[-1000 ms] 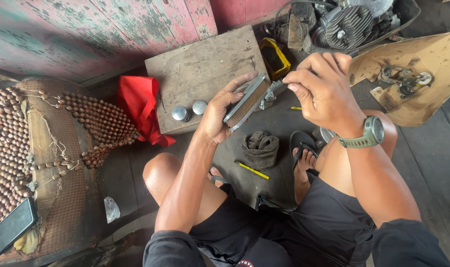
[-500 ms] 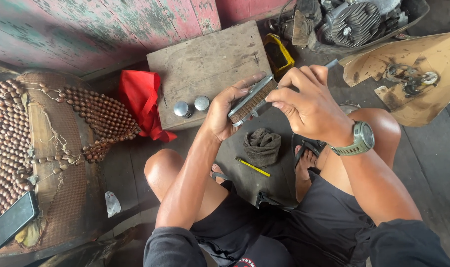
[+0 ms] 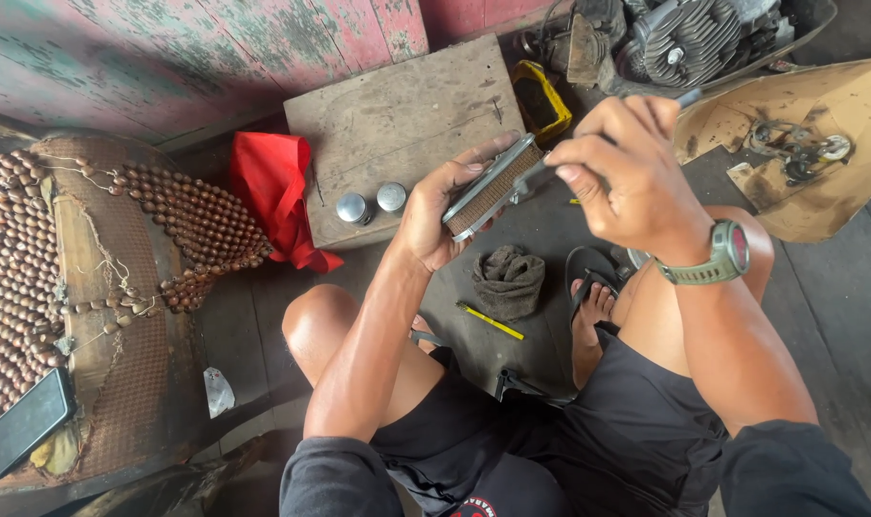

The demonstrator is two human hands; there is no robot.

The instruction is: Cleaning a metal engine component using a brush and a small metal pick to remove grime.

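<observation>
My left hand [image 3: 433,213] grips a flat rectangular filter-like part [image 3: 493,186] with a metal rim and a brown mesh face, held up on edge over the floor. My right hand [image 3: 619,168] is closed on a thin metal tool [image 3: 686,96] whose tip meets the right end of the part. A green watch sits on my right wrist. I sit with bare knees apart above a dark crumpled rag [image 3: 508,280] and a yellow-handled tool [image 3: 490,322] on the floor.
A wooden board [image 3: 397,115] lies ahead with two small metal caps [image 3: 371,202] at its near edge, a red cloth [image 3: 272,187] to its left. An engine [image 3: 689,38] and a cardboard piece [image 3: 809,144] are at the right. A beaded seat cover [image 3: 33,258] and a phone [image 3: 25,421] lie left.
Both hands have drawn closer to me with the part. My right hand has closed tighter on the tool and brought it against the part's right end.
</observation>
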